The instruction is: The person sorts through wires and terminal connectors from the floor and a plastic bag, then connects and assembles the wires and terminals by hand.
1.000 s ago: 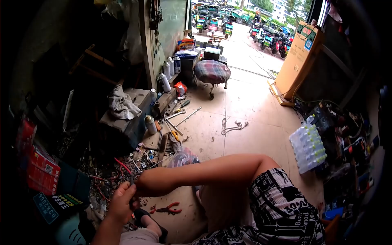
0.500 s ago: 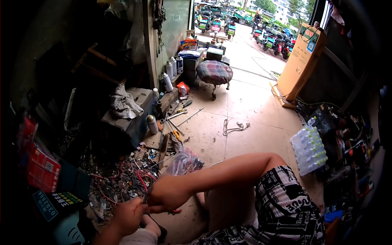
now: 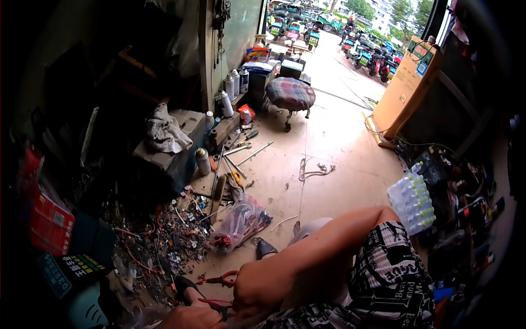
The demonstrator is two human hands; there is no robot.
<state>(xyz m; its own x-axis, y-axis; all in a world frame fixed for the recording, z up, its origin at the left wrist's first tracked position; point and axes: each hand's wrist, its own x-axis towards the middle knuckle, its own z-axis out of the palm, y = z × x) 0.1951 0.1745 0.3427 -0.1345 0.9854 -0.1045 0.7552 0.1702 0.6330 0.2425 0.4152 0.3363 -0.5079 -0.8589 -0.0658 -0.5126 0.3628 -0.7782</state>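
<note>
Near the bottom edge, my right hand (image 3: 249,293) is closed, its fingers bent down and mostly hidden behind the back of the hand. My left hand (image 3: 193,318) is closed just beside it, partly cut off by the frame's lower edge. A thin red wire (image 3: 215,300) shows between the two hands; which fingers grip it is hidden. Red-handled pliers (image 3: 222,279) lie on the floor just above my hands. A clear plastic bag (image 3: 241,222) with red and dark contents lies farther up.
Scrap parts (image 3: 164,241) cover the floor at left. Beyond are spray cans (image 3: 203,162), wrenches (image 3: 238,149) and a plaid stool (image 3: 290,94). A bottle pack (image 3: 411,202) and an orange cabinet (image 3: 406,90) stand at right. Scooters (image 3: 372,59) are outside.
Both hands have moved down and to the right, toward the bottom edge. The pliers and plastic bag are now more fully in view. The view has shifted slightly.
</note>
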